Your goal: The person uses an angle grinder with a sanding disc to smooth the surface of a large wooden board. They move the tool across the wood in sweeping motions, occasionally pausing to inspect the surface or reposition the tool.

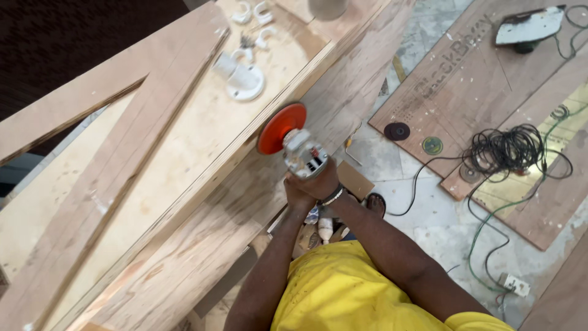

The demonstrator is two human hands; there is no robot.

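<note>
Angle grinder (303,153) gripped tight, orange disc (280,127) pressed against the edge of the plywood sheet (184,141) on the table (202,233). Right hand (323,181) wrapped around the grinder's body, fingers clamped on it from behind. Left hand (298,195) tucked just beside and under, also closed on the grinder, fingers mostly hidden. Dark band at the right wrist, yellow shirt (343,288) below. Further up the sheet, white pipe clips (252,13) and a round white fitting (244,79). Long wooden strips (122,159) lying slantwise across the sheet. Down on the floor (422,227), flat boards (465,79), spare discs (397,130), a tangled black cable (508,147), a green wire and a white socket block (513,284).
</note>
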